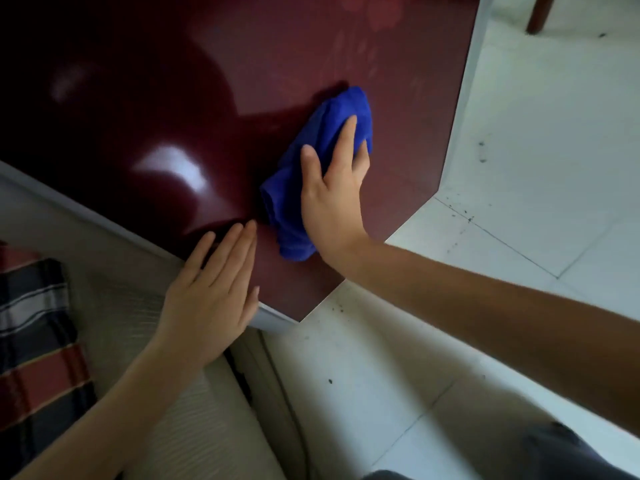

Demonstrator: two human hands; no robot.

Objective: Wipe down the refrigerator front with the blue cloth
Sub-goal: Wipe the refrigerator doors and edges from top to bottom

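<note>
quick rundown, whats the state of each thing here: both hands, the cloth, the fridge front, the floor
right hand: flat, fingers spread, pressing the blue cloth against the door
left hand: open, flat, resting bare at the door's edge
blue cloth: bunched up, pinned on the fridge front under the right hand
refrigerator front: dark red, glossy, shut, faint smears near the top
floor: pale tiles with scattered dark specks

1. The right hand (332, 199) pressed the bunched blue cloth (322, 161) flat against the dark red refrigerator front (173, 98).
2. The left hand (211, 292) lay flat, fingers extended, at the front's lower edge.
3. White floor tiles (519, 168) lay beside it.
</note>
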